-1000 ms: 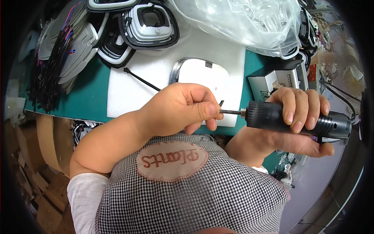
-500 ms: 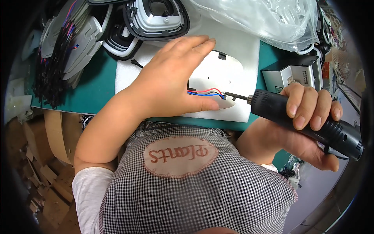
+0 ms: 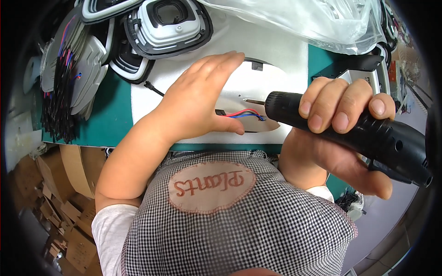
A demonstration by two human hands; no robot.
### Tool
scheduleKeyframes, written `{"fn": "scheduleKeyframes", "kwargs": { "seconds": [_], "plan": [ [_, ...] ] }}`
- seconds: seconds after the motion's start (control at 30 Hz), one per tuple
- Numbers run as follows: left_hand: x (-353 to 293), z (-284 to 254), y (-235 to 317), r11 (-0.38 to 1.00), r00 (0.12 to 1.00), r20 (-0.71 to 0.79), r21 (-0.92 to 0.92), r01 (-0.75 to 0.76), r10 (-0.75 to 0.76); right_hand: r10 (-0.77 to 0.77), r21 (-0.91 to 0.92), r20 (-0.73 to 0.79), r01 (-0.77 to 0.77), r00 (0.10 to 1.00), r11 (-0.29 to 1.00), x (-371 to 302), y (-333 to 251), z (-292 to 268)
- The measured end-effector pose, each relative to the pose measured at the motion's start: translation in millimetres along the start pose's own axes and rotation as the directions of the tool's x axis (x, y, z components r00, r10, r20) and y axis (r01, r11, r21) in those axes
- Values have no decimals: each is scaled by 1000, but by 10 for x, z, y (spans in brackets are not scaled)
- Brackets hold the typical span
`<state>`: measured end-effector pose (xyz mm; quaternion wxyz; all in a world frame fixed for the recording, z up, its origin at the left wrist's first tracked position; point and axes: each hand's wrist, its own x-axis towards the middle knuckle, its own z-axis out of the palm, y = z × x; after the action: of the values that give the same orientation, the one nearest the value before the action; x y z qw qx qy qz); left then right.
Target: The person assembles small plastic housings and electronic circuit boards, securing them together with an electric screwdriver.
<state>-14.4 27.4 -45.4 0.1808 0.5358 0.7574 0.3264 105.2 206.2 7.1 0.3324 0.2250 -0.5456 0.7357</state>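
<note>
My left hand (image 3: pixel 191 99) spans a white oval panel (image 3: pixel 267 80), its straight fingers at the far edge and its thumb at the near edge, holding it against white foam. Red, blue and black wires (image 3: pixel 246 112) run over the panel beside the thumb. My right hand (image 3: pixel 343 119) is wrapped around a black electric screwdriver (image 3: pixel 287 106), the thumb underneath near its lever. The bit (image 3: pixel 254 101) points left over the panel, its tip beside a small hole; whether it touches cannot be told. My left palm hides part of the panel.
White foam sheet (image 3: pixel 287 55) lies on a green work surface (image 3: pixel 120 103). Grey and black housings (image 3: pixel 168 27) stand at the back left, near a stack of grey plates with bundled wires (image 3: pixel 76 78). Clear plastic bags (image 3: pixel 322 20) and a metal box (image 3: pixel 357 76) are at the back right.
The screwdriver has moved left and slightly up in the view, its tip leaving the wire ends for the small hole. My left hand stays across the panel.
</note>
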Motion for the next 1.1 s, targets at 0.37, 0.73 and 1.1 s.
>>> {"fn": "scheduleKeyframes", "kwargs": {
  "seconds": [0.37, 0.73, 1.1],
  "plan": [
    [-26, 45, 70, 1000, 998, -64, 1, -18, 18, 8, 2, -4, -8, 1000, 1000, 9, -28, -49],
    [41, -32, -6, 1000, 1000, 18, 17, -1, 0, 103, -132, 162, -82, 981, 988, 54, -154, -172],
    [94, -61, 22, 1000, 999, 48, 18, 9, -10, 79, -14, 69, -78, 995, 997, 59, -78, -93]
  ]
}}
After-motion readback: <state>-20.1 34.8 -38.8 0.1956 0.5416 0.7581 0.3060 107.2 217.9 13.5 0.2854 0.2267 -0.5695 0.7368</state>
